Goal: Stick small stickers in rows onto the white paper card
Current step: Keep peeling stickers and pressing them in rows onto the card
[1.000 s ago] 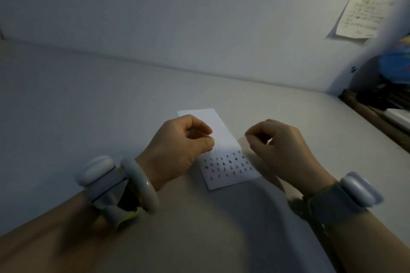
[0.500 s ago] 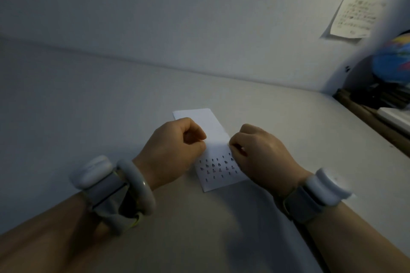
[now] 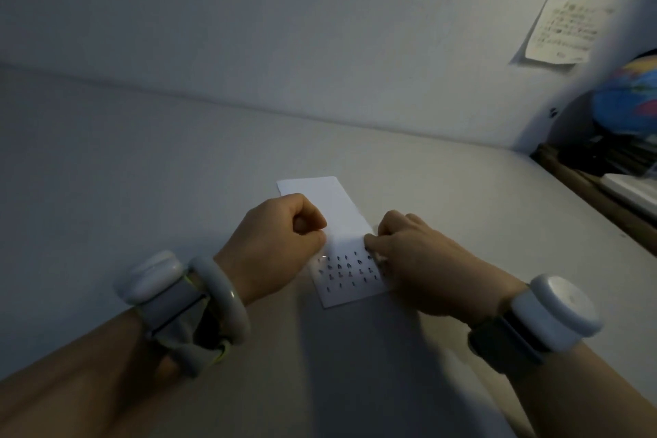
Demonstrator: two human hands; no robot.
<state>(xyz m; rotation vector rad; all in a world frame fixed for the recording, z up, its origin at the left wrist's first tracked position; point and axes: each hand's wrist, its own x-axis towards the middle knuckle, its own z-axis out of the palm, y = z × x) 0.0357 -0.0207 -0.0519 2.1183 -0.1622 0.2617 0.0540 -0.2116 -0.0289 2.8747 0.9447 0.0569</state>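
Note:
A long white paper card lies on the desk, its near end covered with rows of small dark stickers. My left hand is curled into a loose fist at the card's left edge, with the thumb pinning that edge down. My right hand comes in from the right with its fingers curled. Its pinched fingertips touch the card at the right end of the top sticker row. The tiny sticker under those fingertips is hidden. The far half of the card is bare.
The grey desk runs back to a pale wall. A handwritten note hangs on the wall at the upper right. A blue globe and dark clutter crowd the right edge.
My right hand has moved left from beside the card onto its right edge and lowered its fingertips to the top sticker row. My left hand has stayed at the left edge.

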